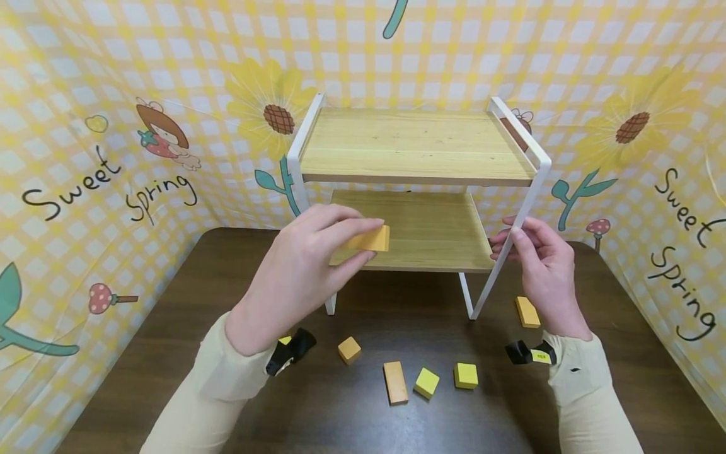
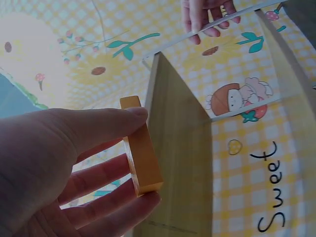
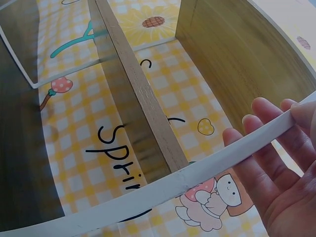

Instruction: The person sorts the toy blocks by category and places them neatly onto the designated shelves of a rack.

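Observation:
Between thumb and fingertips, my left hand [image 1: 309, 268] pinches an orange rectangular block [image 1: 375, 238] in front of the lower board of a two-tier shelf [image 1: 420, 145]. The left wrist view shows that block [image 2: 143, 158] lengthwise, with the thumb on one side and the fingers on the other. At the shelf's right side, my right hand [image 1: 544, 265] grips the white front post [image 1: 501, 252]. The thumb lies on the near face of the white post [image 3: 202, 170] and the fingers reach behind it in the right wrist view.
Loose on the dark brown table [image 1: 317, 410] are an orange cube [image 1: 349, 350], an orange block [image 1: 395, 383], two yellow cubes [image 1: 426, 383] and another orange block [image 1: 527, 312] near the right wrist. A yellow piece [image 1: 285, 340] is partly hidden by the left wrist strap. Checkered cloth [image 1: 227, 38] surrounds the table.

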### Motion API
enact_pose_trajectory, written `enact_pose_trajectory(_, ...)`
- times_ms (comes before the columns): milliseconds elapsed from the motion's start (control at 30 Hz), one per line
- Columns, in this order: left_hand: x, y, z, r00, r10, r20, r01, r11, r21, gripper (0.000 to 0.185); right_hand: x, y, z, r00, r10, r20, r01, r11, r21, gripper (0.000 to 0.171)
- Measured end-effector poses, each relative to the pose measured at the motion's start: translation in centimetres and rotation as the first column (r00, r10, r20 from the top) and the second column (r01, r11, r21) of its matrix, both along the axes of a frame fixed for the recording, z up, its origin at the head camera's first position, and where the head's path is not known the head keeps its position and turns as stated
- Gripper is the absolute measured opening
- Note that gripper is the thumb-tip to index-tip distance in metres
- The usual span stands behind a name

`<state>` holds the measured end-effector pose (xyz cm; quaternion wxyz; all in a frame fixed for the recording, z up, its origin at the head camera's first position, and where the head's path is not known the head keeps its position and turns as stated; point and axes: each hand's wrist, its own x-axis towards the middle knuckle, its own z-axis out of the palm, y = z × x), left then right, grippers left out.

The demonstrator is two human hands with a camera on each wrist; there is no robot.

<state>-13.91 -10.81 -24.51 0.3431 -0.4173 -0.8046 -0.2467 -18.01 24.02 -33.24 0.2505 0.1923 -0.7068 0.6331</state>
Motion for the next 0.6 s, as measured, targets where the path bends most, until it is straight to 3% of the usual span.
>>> enact_pose_trajectory(400,-0.5,0.0,3.5,0.996,0.022,-0.088,-0.022,1.000,-0.010,0.038,0.0,-0.1,0.0,1.000,0.004,0.003,-0.004,1.000,-0.005,0.025)
enact_pose_trajectory(600,-1.3,0.1,5.4,0.995,0.034,-0.095,-0.036,0.999,-0.018,0.035,0.0,-0.1,0.1,1.000,-0.001,0.012,0.001,1.000,0.001,0.025)
